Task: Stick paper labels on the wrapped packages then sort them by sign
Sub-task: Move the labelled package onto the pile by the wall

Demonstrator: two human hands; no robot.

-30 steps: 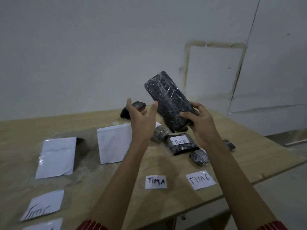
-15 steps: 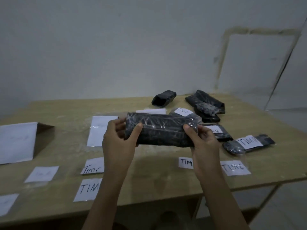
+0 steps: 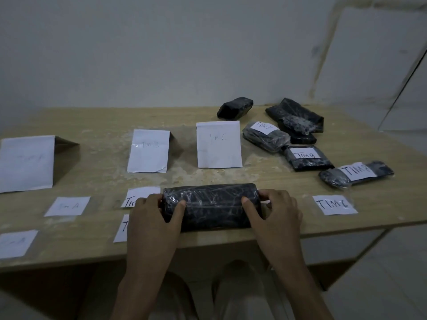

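Holding long wrapped package (image 3: 211, 206) at both ends in head view: your left hand (image 3: 153, 215) curls round left end, your right hand (image 3: 275, 213) round right end, thumbs on top. Package lies crosswise, lower centre of frame, by front edge of desk (image 3: 97, 121). Tim C sign (image 3: 218, 144) stands behind it. Labelled packages (image 3: 306, 158) cluster at upper right. Loose TIM C label (image 3: 333, 205) lies right of your right hand.

Two hands (image 3: 150, 215) (image 3: 275, 213). Three standing signs (image 3: 26, 162) (image 3: 149, 150) (image 3: 218, 144) beyond them. Five loose labels (image 3: 67, 206) (image 3: 17, 243) (image 3: 138, 196) (image 3: 122, 228) (image 3: 335, 204) in view: four left of the hands, one right. Three labelled packages (image 3: 265, 135) (image 3: 307, 158) (image 3: 355, 173) beyond the right one. One unlabelled package (image 3: 211, 206) between the hands; at least two more (image 3: 235, 107) (image 3: 294, 113) beyond, the pile's count unclear.
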